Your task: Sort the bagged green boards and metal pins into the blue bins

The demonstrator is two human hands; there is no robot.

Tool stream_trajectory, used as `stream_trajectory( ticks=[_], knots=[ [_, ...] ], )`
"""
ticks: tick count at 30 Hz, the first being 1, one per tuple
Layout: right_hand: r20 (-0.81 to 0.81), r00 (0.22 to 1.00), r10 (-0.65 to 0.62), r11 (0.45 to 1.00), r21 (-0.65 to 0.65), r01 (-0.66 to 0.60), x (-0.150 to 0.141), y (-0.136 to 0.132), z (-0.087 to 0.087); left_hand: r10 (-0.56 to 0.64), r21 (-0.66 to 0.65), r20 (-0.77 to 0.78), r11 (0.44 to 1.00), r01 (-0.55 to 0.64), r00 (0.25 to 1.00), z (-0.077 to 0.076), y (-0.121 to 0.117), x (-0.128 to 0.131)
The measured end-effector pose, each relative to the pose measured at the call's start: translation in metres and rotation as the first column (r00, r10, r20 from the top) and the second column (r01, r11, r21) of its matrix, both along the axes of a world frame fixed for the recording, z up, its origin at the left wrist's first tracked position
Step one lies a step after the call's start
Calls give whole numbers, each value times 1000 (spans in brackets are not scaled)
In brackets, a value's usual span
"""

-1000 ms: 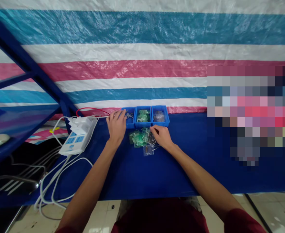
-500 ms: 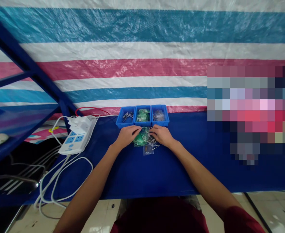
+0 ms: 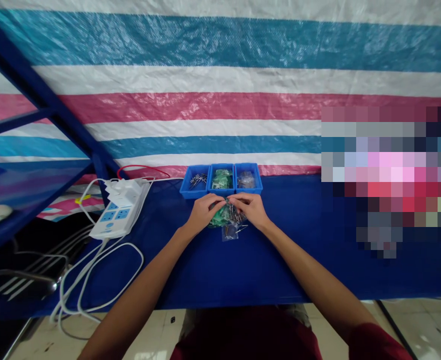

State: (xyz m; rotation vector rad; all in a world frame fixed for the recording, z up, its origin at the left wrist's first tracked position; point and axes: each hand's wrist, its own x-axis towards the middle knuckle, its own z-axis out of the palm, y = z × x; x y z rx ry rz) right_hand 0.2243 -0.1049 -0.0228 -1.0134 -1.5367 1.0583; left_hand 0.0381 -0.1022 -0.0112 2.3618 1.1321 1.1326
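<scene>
My left hand and my right hand meet fingertip to fingertip just in front of the blue bins. Both are closed in a pinch; whatever is between the fingers is too small to make out. Under them lie green plastic bags and a pile of thin metal pins. Nearer to me, a small clear bag with brownish pieces inside rests on the blue table. A thin, light-coloured stick sticks out beside it.
Three blue bins stand in a row: metal pins in the left bin, green bags in the middle bin, clear bags in the right bin. A white power strip with looping cables occupies the left. Pixelation hides the right side.
My left hand has moved right and my right hand slightly left, so their fingertips now come together over the pile. The bins and bags stay in place.
</scene>
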Motion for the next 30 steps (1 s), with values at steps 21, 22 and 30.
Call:
stream_trajectory(
  ticks=[21,22,30],
  knots=[
    [344,936,-77,947,320,-40,-5,-6,3,89,99,15,991,-90,996,0,-4,1],
    [344,935,-82,945,324,-37,-5,-6,3,96,118,20,988,-98,995,-1,-4,1],
    [249,962,-113,949,313,30,-8,-9,3,78,58,139,995,-87,987,6,-8,2]
  ],
)
